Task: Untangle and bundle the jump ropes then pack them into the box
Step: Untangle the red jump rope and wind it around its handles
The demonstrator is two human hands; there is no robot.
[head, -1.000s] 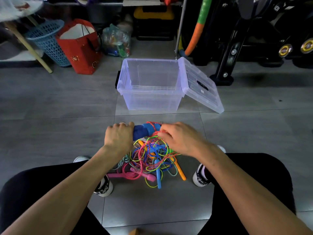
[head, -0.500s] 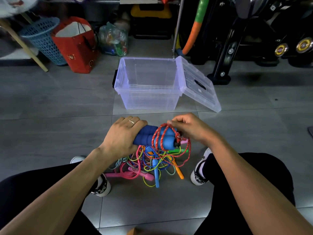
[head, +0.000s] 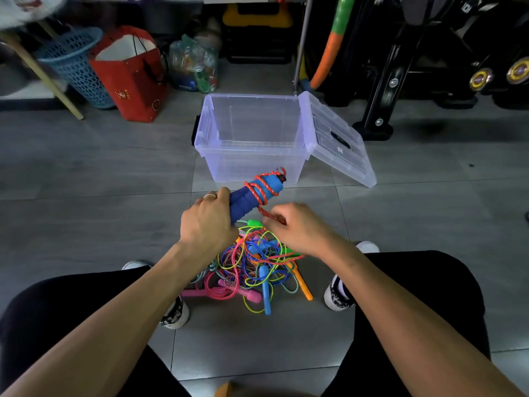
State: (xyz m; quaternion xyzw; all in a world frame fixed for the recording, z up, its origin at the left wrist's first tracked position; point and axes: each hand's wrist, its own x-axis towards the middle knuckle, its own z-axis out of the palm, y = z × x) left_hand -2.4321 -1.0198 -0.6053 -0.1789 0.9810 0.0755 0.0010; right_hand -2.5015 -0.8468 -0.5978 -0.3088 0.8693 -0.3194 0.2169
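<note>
My left hand (head: 206, 224) grips the lower ends of two blue foam handles (head: 252, 196), which point up and to the right above the floor. A red speckled rope (head: 264, 187) is coiled around those handles. My right hand (head: 297, 227) pinches the loose run of that red rope just below the handles. Under both hands lies a tangled pile of jump ropes (head: 254, 265) in yellow, pink, blue, orange and green. Beyond it stands the clear plastic box (head: 209, 144), open and with nothing inside, its lid (head: 340, 141) leaning off the right side.
My shoes (head: 340, 293) and knees flank the pile on the grey tile floor. At the back left stand a red paper bag (head: 128, 73) and a blue basket (head: 74, 61). Black exercise equipment (head: 429, 53) and a pole fill the back right.
My left hand has lifted the blue handles off the pile and tilted them up toward the box. My right hand dropped from the handles' top to the rope below them.
</note>
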